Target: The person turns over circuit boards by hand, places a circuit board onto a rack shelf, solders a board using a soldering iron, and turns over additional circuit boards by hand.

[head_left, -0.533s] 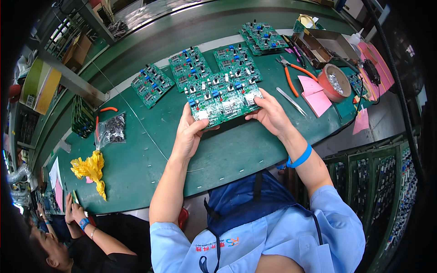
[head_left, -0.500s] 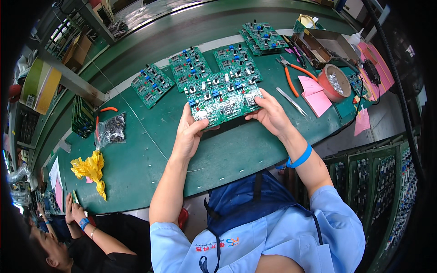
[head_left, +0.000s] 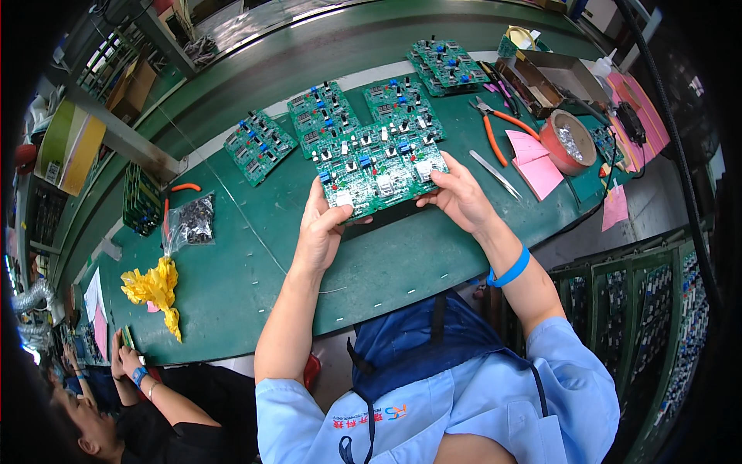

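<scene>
Between my hands is a green circuit board (head_left: 379,166) with white and black posts, blue parts and several display blocks along its near edge. My left hand (head_left: 323,220) is closed on its near left corner, thumb on top. At the right end, my right hand (head_left: 460,195) grips it the same way, with its other fingers partly hidden beneath. The board is held above the bench, glare on its near half. Just beyond lie similar boards: one at the left (head_left: 260,147), one in the middle (head_left: 323,116), and one partly covered by the held board (head_left: 402,100).
Stacked boards (head_left: 447,66) stand at the back. Rightward lie orange-handled pliers (head_left: 495,127), tweezers (head_left: 496,174), pink paper (head_left: 535,166) and a round red container (head_left: 568,141). Leftward are a bag of dark parts (head_left: 192,220) and yellow plastic (head_left: 153,290). A co-worker's hands (head_left: 127,359) are at lower left.
The held board has tilted slightly, and its display blocks now shine white with glare. My hands stay on it in almost the same place. The co-worker's forearm has shifted a little.
</scene>
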Demonstrator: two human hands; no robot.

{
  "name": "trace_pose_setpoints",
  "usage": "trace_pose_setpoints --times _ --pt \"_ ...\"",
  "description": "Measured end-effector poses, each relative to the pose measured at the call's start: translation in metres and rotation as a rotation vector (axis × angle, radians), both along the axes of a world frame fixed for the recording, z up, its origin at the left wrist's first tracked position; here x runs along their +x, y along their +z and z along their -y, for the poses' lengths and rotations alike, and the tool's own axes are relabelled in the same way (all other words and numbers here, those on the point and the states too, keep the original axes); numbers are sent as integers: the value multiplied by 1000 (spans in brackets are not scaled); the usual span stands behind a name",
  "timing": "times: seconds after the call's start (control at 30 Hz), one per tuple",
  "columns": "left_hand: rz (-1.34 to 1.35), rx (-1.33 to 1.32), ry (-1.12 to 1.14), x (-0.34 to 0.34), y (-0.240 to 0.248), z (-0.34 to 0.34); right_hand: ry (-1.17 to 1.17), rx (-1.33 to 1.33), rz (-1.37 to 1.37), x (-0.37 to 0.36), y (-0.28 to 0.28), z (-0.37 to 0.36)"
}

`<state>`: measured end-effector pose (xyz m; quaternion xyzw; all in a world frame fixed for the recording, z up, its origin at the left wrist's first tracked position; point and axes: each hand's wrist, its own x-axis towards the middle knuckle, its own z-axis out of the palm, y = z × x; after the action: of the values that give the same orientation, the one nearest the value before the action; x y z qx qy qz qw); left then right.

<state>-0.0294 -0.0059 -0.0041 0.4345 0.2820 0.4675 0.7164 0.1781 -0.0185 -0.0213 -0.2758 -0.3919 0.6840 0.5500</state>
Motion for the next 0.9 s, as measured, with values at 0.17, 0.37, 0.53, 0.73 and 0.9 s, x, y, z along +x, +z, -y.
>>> trace_pose_setpoints --times 0.17,0.37,0.53,0.73,0.9 --pt "20 -25 -15 -1 -2 -2 -17 -6 -3 -1 0 1" --pt "25 -32 -9 -1 -4 -3 -26 -1 13 -3 5 2" --pt "12 -45 -4 0 -3 -3 -8 8 0 -2 2 1" --pt "-32 -53 32 2 -3 -2 1 3 3 -2 2 2" --pt "-57 -60 43 1 -3 -2 3 4 10 -2 2 2"
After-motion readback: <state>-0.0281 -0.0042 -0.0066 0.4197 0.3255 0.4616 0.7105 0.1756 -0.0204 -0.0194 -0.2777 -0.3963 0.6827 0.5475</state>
